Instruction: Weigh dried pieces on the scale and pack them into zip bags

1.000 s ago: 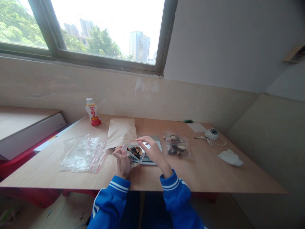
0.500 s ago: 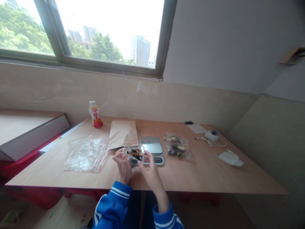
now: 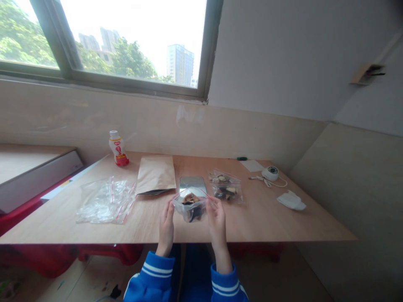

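A small clear zip bag [image 3: 191,207] with dark and pale dried pieces inside is held up between both hands above the table's front edge. My left hand [image 3: 166,226] pinches its left side and my right hand [image 3: 216,222] pinches its right side near the red zip strip. Just behind the bag lies a silver kitchen scale [image 3: 192,184]. A second filled zip bag [image 3: 225,189] rests to the right of the scale.
A brown paper pouch [image 3: 156,179] lies left of the scale, a pile of empty zip bags [image 3: 105,200] farther left, a small drink bottle [image 3: 118,149] by the wall. At right: a round white device with cable [image 3: 270,173], white tissue [image 3: 291,200], paper slip [image 3: 253,165].
Both hands have shifted right and toward the front edge with the bag, which now hangs between them in front of the scale. My right hand went from the bag's top to its right side.
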### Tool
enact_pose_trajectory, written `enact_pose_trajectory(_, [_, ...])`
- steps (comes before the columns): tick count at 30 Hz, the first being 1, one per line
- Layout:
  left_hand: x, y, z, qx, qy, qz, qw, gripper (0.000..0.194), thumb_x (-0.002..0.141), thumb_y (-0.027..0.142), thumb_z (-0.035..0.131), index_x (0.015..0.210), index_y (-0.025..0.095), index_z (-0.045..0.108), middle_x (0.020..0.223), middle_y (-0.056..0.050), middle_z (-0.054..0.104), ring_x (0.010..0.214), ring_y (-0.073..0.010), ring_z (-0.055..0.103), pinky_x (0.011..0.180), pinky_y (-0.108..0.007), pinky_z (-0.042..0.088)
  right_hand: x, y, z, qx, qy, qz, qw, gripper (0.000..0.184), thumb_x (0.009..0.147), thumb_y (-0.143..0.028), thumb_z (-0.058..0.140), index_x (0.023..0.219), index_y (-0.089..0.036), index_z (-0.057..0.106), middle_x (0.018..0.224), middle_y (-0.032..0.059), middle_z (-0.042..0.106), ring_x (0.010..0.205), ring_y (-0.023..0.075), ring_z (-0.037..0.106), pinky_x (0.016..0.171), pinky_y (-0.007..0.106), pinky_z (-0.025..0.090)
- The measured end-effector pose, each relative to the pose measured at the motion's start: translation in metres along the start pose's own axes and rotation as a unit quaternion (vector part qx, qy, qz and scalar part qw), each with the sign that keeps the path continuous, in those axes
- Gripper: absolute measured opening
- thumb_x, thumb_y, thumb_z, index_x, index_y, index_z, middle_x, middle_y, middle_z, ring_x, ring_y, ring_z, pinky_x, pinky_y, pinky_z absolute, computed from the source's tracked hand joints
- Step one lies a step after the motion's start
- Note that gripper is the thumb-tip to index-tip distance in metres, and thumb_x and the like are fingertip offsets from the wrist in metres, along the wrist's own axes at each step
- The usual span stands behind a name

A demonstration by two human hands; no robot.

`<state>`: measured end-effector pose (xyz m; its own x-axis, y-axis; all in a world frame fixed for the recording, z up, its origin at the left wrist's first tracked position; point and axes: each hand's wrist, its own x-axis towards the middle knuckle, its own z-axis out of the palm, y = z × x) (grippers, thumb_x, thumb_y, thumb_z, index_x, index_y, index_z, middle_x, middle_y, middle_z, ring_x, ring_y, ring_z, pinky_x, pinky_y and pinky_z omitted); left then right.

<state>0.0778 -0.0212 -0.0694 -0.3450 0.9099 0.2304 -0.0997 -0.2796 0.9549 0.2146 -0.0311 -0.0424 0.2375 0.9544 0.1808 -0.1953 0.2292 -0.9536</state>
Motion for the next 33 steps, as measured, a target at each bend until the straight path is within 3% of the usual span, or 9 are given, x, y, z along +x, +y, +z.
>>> enact_pose_trajectory(6, [-0.004,0.012,-0.010,-0.008,-0.004,-0.001,1.000,0.040,0.084,0.048,0.052,0.109,0.020,0.064,0.114,-0.006,0.068,0.111,-0.0264,0.058,0.099,-0.041,0.042,-0.003,-0.001,0.000,-0.033,-0.042,-0.016,0.998,0.028,0.081,-0.046,0.061,0.083,-0.018,0.060,0.104,0.0113,0.071,0.099,0.0243,0.065,0.088,0.037,0.049])
enact_pose_trajectory(10, [-0.006,0.021,-0.020,0.021,-0.024,0.002,0.999,0.048,0.090,0.050,0.038,0.112,0.017,0.064,0.118,-0.007,0.066,0.118,-0.0256,0.054,0.104,-0.040,0.037,-0.003,0.000,-0.001,-0.043,-0.037,-0.021,0.998,0.030,0.079,-0.047,0.063,0.084,-0.017,0.065,0.102,0.0107,0.071,0.096,0.0240,0.066,0.086,0.036,0.049])
enact_pose_trajectory(13, [-0.007,0.025,-0.024,0.061,-0.084,0.010,0.995,0.045,0.086,0.049,0.046,0.115,0.018,0.063,0.119,-0.007,0.065,0.118,-0.0262,0.054,0.103,-0.039,0.039,-0.003,0.000,0.000,-0.042,0.010,-0.022,0.999,0.033,0.076,-0.048,0.065,0.084,-0.016,0.066,0.093,0.0106,0.072,0.088,0.0237,0.067,0.080,0.035,0.051])
enact_pose_trajectory(16, [-0.010,0.027,-0.021,0.099,-0.107,0.006,0.989,0.040,0.086,0.047,0.049,0.110,0.021,0.066,0.113,-0.005,0.069,0.112,-0.0252,0.059,0.098,-0.035,0.042,-0.004,0.001,0.002,-0.013,0.110,-0.029,0.993,0.036,0.074,-0.050,0.066,0.084,-0.015,0.066,0.086,0.0094,0.072,0.083,0.0232,0.067,0.076,0.034,0.051])
enact_pose_trajectory(19, [-0.015,0.028,-0.016,0.134,-0.086,0.000,0.987,0.037,0.085,0.048,0.050,0.103,0.021,0.069,0.106,-0.004,0.071,0.106,-0.0248,0.061,0.092,-0.032,0.043,-0.007,0.002,0.005,0.008,0.184,-0.038,0.982,0.038,0.075,-0.051,0.065,0.086,-0.014,0.066,0.079,0.0076,0.071,0.077,0.0218,0.066,0.073,0.033,0.051])
enact_pose_trajectory(23, [-0.018,0.030,-0.014,0.156,-0.022,-0.013,0.987,0.039,0.082,0.051,0.054,0.098,0.020,0.071,0.097,-0.004,0.073,0.098,-0.0255,0.063,0.084,-0.030,0.045,-0.009,0.001,0.003,-0.026,0.218,-0.058,0.974,0.041,0.077,-0.052,0.062,0.087,-0.013,0.068,0.071,0.0066,0.069,0.068,0.0194,0.063,0.066,0.030,0.049])
enact_pose_trajectory(29, [-0.021,0.038,-0.017,0.172,0.061,-0.015,0.983,0.045,0.081,0.058,0.049,0.074,0.018,0.067,0.070,-0.004,0.069,0.072,-0.0210,0.064,0.064,-0.027,0.046,-0.009,0.002,0.000,-0.046,0.181,-0.081,0.979,0.040,0.077,-0.052,0.062,0.081,-0.013,0.069,0.066,0.0050,0.066,0.063,0.0174,0.060,0.064,0.028,0.047])
enact_pose_trajectory(33, [-0.026,0.045,-0.011,0.123,0.077,-0.073,0.987,0.051,0.080,0.066,0.042,0.059,0.020,0.050,0.043,0.004,0.048,0.041,-0.0135,0.050,0.042,-0.024,0.038,-0.012,0.002,0.003,-0.039,0.173,-0.086,0.980,0.038,0.077,-0.050,0.062,0.082,-0.013,0.069,0.063,0.0034,0.064,0.061,0.0162,0.058,0.063,0.027,0.046])
